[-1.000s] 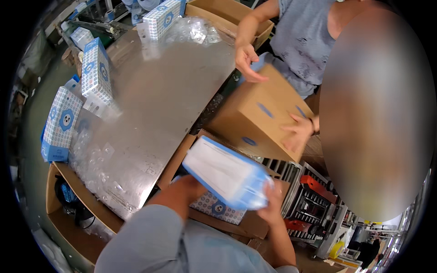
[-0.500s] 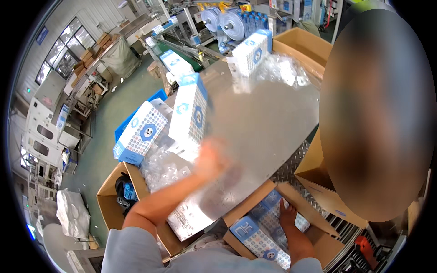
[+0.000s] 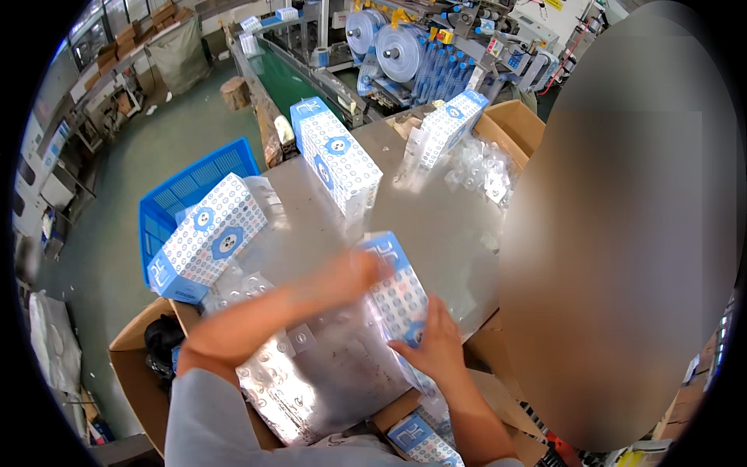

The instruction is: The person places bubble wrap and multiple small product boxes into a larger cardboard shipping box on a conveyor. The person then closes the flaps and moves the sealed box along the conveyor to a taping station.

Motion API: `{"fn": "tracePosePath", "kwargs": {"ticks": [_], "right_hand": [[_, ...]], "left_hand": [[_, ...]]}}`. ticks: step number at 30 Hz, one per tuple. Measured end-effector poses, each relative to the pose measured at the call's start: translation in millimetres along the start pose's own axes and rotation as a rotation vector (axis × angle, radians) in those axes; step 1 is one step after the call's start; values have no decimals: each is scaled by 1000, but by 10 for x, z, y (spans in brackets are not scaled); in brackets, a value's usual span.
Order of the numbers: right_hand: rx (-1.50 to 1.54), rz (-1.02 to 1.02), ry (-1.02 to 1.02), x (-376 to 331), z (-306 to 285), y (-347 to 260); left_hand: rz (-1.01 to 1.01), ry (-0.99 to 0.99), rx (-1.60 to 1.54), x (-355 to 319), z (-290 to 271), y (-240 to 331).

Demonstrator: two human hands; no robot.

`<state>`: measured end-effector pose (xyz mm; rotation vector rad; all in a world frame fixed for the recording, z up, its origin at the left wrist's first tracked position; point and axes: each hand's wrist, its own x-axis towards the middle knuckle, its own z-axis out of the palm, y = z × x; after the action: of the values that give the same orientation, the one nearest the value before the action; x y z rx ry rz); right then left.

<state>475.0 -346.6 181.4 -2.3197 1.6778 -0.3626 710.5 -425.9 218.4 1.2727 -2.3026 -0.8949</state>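
left hand (image 3: 367, 271) at upper end of patterned box (image 3: 403, 300), motion-blurred, can't tell if it grips. right hand (image 3: 437, 342) half open, thumb and fingers gripping the lower end. box is over the bench (image 3: 451, 233), toward right edge. carton (image 3: 506, 403) off near edge holds a matching box (image 3: 424, 440). blue basket (image 3: 198, 175) beyond left edge.

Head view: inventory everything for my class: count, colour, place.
Metal table: one, grey, centre.
Patterned packs: three, white-blue, table's left and far sides.
Held pack: one, white-blue, centre.
Open cartons: at least three, brown, lower left, bottom, far end.
Cartoned pack: at least one, white-blue, bottom.
Clear packaging: several, transparent, table.
Basket: one, blue, left.
Conveyor: one, green, back.
Film reels: two, bluish, back.
Left hand: one, bare, at held pack.
Right hand: one, bare, at held pack.
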Motion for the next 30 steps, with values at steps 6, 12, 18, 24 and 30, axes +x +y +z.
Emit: {"fn": "tracePosePath", "kwargs": {"ticks": [6, 12, 18, 24, 30], "right_hand": [[-97, -194, -122, 250, 214, -254], [-185, -78, -172, 108, 150, -218], [53, -104, -6, 50, 213, -92], [342, -147, 400, -739, -866, 171], [1214, 200, 804, -2285, -1402, 1217]], "left_hand": [[-90, 109, 1048, 825, -843, -1634], [-168, -42, 655, 1458, -423, -1117], [-374, -52, 348, 907, -458, -1279], [-839, 233, -759, 240, -508, -1246], [-324, 194, -1901, 162, 659, -181]]}}
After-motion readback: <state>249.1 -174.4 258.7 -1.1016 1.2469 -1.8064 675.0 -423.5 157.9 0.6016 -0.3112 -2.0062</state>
